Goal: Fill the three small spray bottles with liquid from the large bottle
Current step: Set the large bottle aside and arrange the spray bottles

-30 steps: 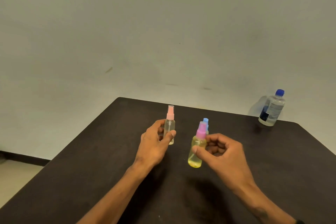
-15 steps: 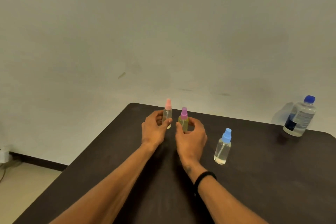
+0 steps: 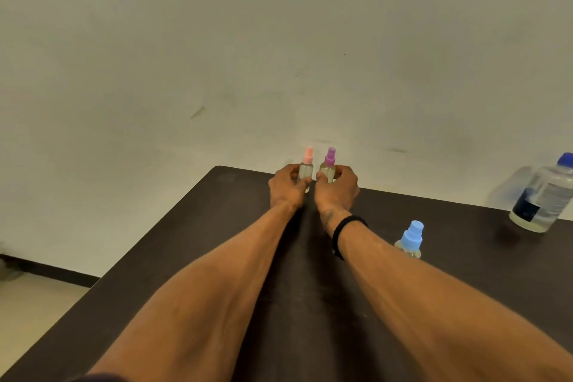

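Your large bottle [image 3: 541,195] stands capped and upright at the far right edge of the worktop [image 3: 465,304], at about three o'clock from your two hands and well apart from them. Your right hand [image 3: 336,187] is the nearer one to it, so by my reckoning the reach for the liquid falls to that side. The bottle's long axis runs vertical, tilted only by the wide lens as far as you can judge.

Both hands are out at the far edge, close together at twelve o'clock. Your left hand [image 3: 288,187] curls its fingers and thumb round the pink-capped spray bottle [image 3: 307,166]. Your right hand grips the purple-capped spray bottle [image 3: 328,166] in the same way. The two small bottles stand upright, just beside each other, with their caps showing above your fingers. Whether their bases rest on the worktop is hidden behind your hands.

The blue-capped spray bottle [image 3: 410,240] stands by itself at four o'clock from your hands, just beyond your right forearm, between you and the large bottle. Mind it when the right arm swings out, as the forearm would pass close over it. All three sprayer tops are on, so no filling looks under way yet.
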`<state>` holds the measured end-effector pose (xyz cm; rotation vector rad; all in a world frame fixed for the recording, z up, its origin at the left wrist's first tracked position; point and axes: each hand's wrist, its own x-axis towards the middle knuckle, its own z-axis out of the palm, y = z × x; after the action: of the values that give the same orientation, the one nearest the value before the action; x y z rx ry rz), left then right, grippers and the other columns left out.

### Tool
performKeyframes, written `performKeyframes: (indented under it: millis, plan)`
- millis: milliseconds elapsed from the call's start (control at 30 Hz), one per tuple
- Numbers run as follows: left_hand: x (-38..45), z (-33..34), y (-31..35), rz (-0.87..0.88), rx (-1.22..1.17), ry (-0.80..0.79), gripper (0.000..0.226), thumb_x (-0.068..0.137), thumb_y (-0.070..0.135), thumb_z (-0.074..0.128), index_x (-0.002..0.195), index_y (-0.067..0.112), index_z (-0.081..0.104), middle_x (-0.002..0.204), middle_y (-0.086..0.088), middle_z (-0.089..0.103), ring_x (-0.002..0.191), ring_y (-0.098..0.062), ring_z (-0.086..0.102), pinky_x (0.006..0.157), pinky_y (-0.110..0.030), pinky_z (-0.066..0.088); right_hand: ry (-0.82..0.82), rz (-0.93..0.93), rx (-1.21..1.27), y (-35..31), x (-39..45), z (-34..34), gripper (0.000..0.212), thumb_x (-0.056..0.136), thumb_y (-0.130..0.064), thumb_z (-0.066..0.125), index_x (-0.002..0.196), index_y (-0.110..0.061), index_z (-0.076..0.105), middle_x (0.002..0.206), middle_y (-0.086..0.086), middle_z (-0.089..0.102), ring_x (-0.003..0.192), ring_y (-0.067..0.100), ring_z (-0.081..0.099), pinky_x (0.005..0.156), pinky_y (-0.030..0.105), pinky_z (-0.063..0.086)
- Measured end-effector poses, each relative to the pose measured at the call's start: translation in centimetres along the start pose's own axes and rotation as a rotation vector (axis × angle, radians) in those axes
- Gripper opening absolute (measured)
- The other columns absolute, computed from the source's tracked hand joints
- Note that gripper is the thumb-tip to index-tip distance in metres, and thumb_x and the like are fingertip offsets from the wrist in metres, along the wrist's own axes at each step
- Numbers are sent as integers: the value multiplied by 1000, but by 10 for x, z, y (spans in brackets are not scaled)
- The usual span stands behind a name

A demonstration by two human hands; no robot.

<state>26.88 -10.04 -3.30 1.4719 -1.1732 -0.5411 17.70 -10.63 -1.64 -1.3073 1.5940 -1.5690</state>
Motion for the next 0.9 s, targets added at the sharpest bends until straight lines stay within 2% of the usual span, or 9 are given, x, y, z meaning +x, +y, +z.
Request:
performKeyframes:
  millis: [133,300,400,467,600,700,733,833,900]
  plan:
    - [11,4,-7,29,0,-16,44,92,17,80,134,10,67,120,-11,76,104,-20,71,98,-28,53,-20,15,-13,5,11,8,25,96,-11,75,119,-8,68,118,10,71,110,29,69,99,41,57]
    - [20,7,-12,41,41,-42,43,92,12,79,134,11,68,111,-12,77,91,-17,70,99,-34,58,-21,-26,-66,9,19,10,30,98,-12,74,127,-7,67,125,9,69,117,26,64,95,29,50]
    - [24,8,-12,33,59,-32,39,93,8,77,132,9,69,110,-13,76,93,-20,71,99,-34,58,-20,-29,-86,11,24,15,29,96,-11,75,124,-7,68,123,10,71,117,28,66,100,34,54]
    - [26,8,-13,16,63,-4,37,94,5,74,130,9,68,111,-12,74,99,-21,71,100,-34,58,-5,12,-86,11,25,20,26,95,-9,75,120,-7,69,120,11,72,114,28,68,96,33,55]
    - [26,9,-14,-4,70,12,29,94,9,76,122,9,70,108,-11,73,99,-23,72,96,-32,58,29,78,-64,15,23,24,28,95,-4,72,122,-5,69,124,13,71,117,30,68,89,28,51]
    - [25,9,-15,-6,82,30,24,94,10,76,117,7,70,105,-10,72,95,-21,69,92,-28,57,41,119,-52,14,12,22,44,94,-1,68,138,-3,61,139,14,63,128,30,61,97,29,48]
    - [25,8,-16,-8,87,34,22,94,10,76,115,7,70,104,-9,72,94,-20,68,90,-27,56,42,119,-41,11,6,20,46,94,0,67,139,-3,61,140,13,61,128,29,60,97,29,48]
    - [22,5,-16,-33,79,45,15,93,7,74,107,9,69,98,-6,70,93,-23,70,90,-32,59,-14,57,-7,-6,-20,3,38,94,0,66,132,-6,65,120,4,62,119,24,62,91,26,46]
    - [17,3,-14,-50,68,43,11,91,6,72,101,10,68,94,-8,72,91,-26,72,88,-37,62,-75,-9,1,-21,-42,-14,38,96,-6,67,134,-11,65,125,-1,66,121,20,65,92,24,48]
